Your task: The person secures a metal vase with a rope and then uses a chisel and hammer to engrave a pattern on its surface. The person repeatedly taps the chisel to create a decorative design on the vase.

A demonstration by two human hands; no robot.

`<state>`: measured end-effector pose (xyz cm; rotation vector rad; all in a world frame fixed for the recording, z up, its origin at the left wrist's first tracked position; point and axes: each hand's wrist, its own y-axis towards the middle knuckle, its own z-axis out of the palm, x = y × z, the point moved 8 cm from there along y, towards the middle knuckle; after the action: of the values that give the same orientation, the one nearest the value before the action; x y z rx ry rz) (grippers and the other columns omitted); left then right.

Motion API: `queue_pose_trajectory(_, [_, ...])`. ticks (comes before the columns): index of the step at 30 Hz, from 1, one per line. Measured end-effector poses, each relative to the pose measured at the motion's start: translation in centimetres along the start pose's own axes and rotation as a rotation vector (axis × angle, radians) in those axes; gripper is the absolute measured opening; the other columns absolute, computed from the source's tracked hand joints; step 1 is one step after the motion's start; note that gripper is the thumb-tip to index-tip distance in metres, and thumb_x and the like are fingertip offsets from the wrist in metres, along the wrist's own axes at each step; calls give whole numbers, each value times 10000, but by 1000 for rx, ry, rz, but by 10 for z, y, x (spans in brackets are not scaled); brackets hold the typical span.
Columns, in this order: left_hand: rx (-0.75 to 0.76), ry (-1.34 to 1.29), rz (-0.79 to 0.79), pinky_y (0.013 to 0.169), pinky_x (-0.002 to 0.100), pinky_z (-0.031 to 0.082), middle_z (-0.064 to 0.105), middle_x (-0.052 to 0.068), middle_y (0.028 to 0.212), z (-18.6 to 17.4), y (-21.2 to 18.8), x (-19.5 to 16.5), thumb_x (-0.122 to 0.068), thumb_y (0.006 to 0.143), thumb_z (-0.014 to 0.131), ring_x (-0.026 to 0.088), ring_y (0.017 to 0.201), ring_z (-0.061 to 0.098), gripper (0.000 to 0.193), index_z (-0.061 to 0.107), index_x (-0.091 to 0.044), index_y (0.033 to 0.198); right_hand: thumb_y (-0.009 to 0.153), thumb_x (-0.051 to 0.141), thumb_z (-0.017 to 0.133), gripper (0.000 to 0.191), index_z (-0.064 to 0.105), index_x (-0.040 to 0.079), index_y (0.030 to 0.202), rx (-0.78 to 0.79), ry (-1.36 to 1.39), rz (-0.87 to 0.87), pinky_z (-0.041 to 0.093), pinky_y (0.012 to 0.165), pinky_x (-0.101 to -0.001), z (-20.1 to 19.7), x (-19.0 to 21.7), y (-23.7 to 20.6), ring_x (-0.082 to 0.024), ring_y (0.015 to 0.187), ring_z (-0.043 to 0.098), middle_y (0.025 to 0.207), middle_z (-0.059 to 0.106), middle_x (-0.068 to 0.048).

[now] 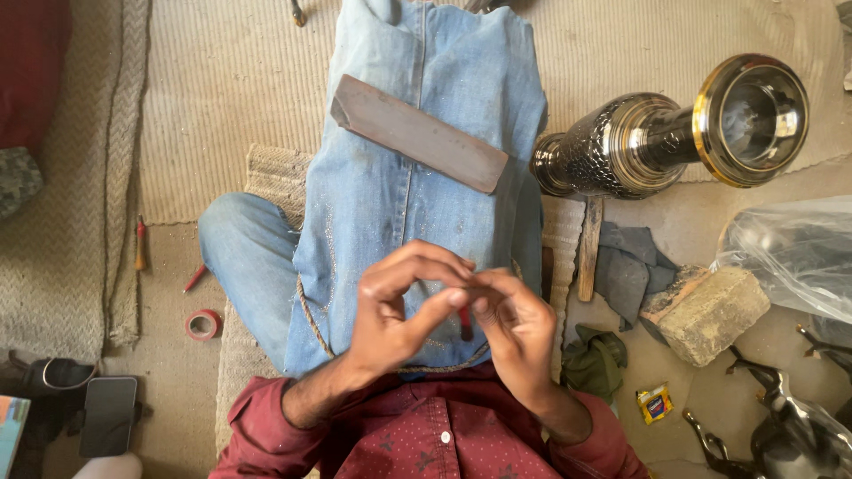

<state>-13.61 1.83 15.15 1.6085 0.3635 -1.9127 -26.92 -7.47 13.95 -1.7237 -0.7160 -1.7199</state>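
Clearly, most of the view beyond the grip is filled by a denim-clad leg (417, 177), stretched out over a woven mat (231, 80) on the floor; its foot is cut off by the top edge. Across the thigh, well above the hands, a flat grey-brown slab (417, 133) is laid at a slant. To the right of it, a dark embossed metal vase (657, 137) with a gilt rim is seen lying on its side, and nearer, right of the hands, a rough stone block (706, 312). The left hand (390, 315) and right hand (513, 333) are met fingertip to fingertip, both pinched on a small red object (465, 324). Much of it is hidden by the fingers, so its kind cannot be made out.
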Motion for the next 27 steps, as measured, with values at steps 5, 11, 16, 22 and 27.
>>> queue_pose_trajectory(5, [-165, -617, -208, 896, 417, 638, 657, 149, 998, -39, 4, 17, -76, 987, 590, 274, 951, 744, 56, 580, -24, 1004, 1086, 161, 554, 290, 590, 62, 815, 273, 332, -413, 521, 657, -357, 20, 92, -3, -233, 744, 619, 868, 645, -59])
queue_pose_trajectory(11, [-67, 27, -233, 489, 262, 395, 609, 83, 820, -88, 33, 24, -153, 1094, 696, 138, 551, 495, 180, 598, -27, 1012, 1030, 59, 486, 366, 467, 6, 669, 735, 944, -322, 525, 562, -495, 55, 116, -37, -359, 596, 555, 699, 550, -169])
queue_pose_trajectory(16, [158, 1053, 247, 563, 314, 482, 673, 24, 1087, -77, 85, 8, -288, 984, 842, 172, 698, 648, 286, 678, -117, 1143, 1031, 93, 482, 397, 449, 57, 636, 804, 1144, -301, 454, 506, -492, 57, 117, -41, -343, 532, 501, 652, 522, -147])
queue_pose_trajectory(22, [342, 1365, 380, 490, 371, 525, 663, 87, 1279, -47, 117, 25, -412, 764, 869, 236, 707, 729, 613, 710, -63, 1243, 1049, 95, 458, 411, 488, 62, 640, 910, 1139, -361, 499, 496, -459, 50, 126, -28, -327, 563, 554, 667, 541, -141])
queue_pose_trajectory(27, [466, 1440, 376, 556, 383, 543, 678, 47, 1198, -36, 127, 46, -444, 762, 872, 243, 731, 731, 706, 696, -59, 1327, 1095, 122, 466, 372, 500, 50, 731, 876, 1099, -399, 504, 495, -398, 32, 120, -28, -273, 574, 565, 716, 562, -137])
